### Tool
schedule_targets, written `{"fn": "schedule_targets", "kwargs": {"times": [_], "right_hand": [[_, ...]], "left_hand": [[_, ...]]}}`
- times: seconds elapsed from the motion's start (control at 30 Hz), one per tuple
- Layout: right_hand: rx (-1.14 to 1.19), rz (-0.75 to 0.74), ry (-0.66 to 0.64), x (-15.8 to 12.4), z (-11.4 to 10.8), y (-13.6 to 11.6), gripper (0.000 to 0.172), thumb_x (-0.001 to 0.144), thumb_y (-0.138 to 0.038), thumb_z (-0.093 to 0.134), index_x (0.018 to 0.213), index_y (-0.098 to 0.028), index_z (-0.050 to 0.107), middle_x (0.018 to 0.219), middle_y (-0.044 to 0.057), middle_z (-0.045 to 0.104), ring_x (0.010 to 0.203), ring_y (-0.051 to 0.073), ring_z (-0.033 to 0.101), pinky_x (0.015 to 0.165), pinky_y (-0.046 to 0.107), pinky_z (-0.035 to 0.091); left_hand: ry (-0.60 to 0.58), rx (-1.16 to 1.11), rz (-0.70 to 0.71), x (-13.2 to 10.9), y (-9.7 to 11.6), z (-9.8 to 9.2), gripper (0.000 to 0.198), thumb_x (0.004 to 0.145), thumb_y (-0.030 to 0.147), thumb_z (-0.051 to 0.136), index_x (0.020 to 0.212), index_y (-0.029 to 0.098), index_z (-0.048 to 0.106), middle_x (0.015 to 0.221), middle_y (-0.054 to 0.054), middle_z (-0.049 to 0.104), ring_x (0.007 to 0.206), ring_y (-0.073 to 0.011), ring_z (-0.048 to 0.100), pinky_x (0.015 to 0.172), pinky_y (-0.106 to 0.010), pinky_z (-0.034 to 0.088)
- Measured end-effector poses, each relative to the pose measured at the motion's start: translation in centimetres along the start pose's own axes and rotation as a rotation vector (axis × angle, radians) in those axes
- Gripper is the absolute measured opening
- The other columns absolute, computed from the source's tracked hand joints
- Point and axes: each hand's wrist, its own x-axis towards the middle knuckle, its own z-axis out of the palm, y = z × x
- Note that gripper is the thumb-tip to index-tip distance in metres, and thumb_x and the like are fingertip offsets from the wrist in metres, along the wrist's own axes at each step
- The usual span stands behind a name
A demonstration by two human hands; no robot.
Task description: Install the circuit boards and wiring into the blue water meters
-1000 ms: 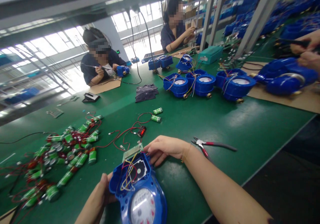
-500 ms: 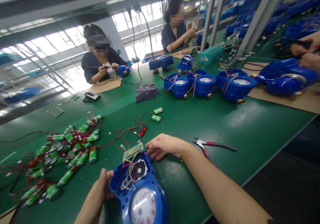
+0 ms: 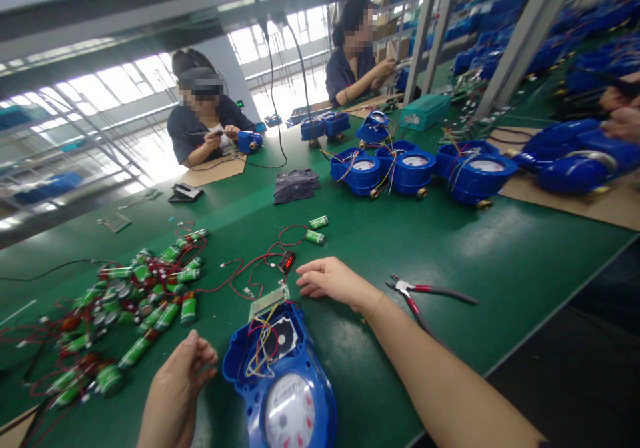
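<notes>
A blue water meter (image 3: 320,395) lies in front of me, its upper compartment uncovered, with yellow, red and white wires (image 3: 261,351) inside. A green circuit board (image 3: 267,303) rests at the far edge of that compartment. To the left of the casing is my left hand (image 3: 175,388), apart from it, fingers loosely curled and holding nothing. Above the table, just right of the board, my right hand (image 3: 335,281) has its fingers extended and appears empty. Beyond those fingers sits a small display module (image 3: 287,262) with lit red digits, wired to the board and two green batteries (image 3: 316,237).
Many green batteries with red leads (image 3: 145,301) are heaped at left. Red-handled cutting pliers (image 3: 407,287) lie at right. Farther back are a dark cloth (image 3: 297,186), several blue meters (image 3: 413,168) and a teal box (image 3: 425,111). Co-workers sit across the table; another person's hands show far right.
My left hand has let go of the meter casing and drawn left. My right hand has risen slightly away from the casing's corner. The red digits on the display look different.
</notes>
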Motion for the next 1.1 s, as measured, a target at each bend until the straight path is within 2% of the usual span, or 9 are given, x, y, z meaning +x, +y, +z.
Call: {"fn": "schedule_targets", "kwargs": {"times": [0.23, 1.1], "right_hand": [[-0.001, 0.005, -0.012, 0.11, 0.12, 0.19, 0.029, 0.092, -0.011, 0.050, 0.116, -0.009, 0.066, 0.108, 0.014, 0.074, 0.079, 0.012, 0.073, 0.066, 0.018, 0.054], [-0.013, 0.030, -0.023, -0.37, 0.33, -0.32, 0.029, 0.089, -0.010, 0.052, 0.113, -0.011, 0.068, 0.104, 0.011, 0.075, 0.078, 0.012, 0.072, 0.067, 0.019, 0.053]], "left_hand": [[-0.021, 0.005, 0.014, 0.01, -0.19, -0.08, 0.049, 0.049, 0.056, 0.088, 0.069, 0.018, 0.064, 0.061, 0.002, 0.065, 0.062, -0.0153, 0.061, 0.053, -0.022, 0.052], [-0.038, 0.022, 0.019, -0.18, -0.17, -0.05, 0.052, 0.046, 0.059, 0.088, 0.069, 0.018, 0.064, 0.062, 0.002, 0.064, 0.064, -0.0159, 0.059, 0.054, -0.023, 0.050]]}}
